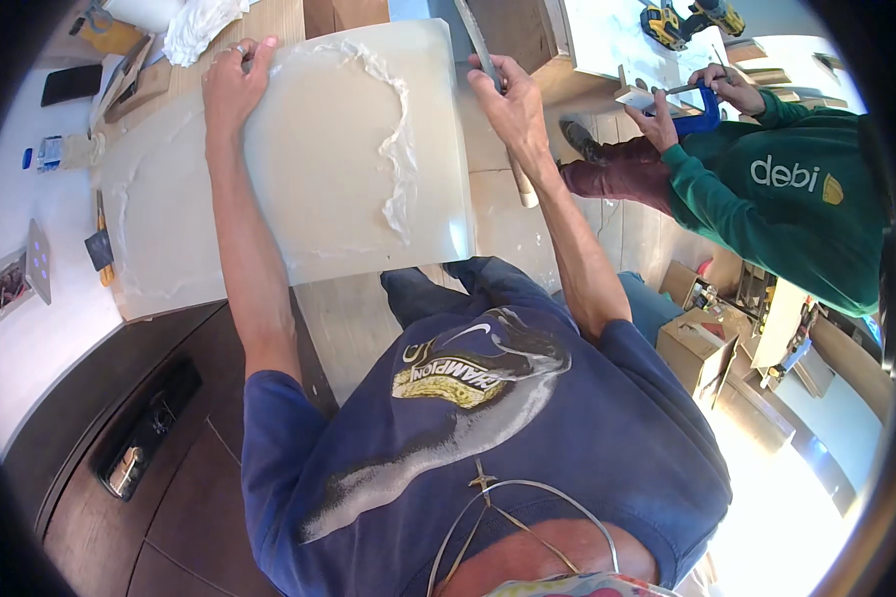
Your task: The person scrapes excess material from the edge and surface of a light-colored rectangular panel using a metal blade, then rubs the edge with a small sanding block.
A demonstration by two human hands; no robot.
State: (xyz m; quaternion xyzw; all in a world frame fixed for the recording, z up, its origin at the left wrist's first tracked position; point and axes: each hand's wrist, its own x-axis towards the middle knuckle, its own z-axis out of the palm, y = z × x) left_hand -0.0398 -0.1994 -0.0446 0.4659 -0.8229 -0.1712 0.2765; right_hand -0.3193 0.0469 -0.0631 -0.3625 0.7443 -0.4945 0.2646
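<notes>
Left hand (235, 85) (1 ring (240, 50)) touches a panel (334, 169); right hand (510, 104) grips a tool (479, 42).

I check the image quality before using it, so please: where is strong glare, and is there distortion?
Head view: white, blown-out patch at lower right; head view: bluish-white glint on the pale board, near its lower right corner; head view: yes, fisheye bending, dark furniture curving at lower left.

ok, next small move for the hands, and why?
Probably a short stroke of the long grey tool along the right edge of the pale rectangular panel: the right hand grips the tool beside that edge; the left hand is at the far edge.
</notes>
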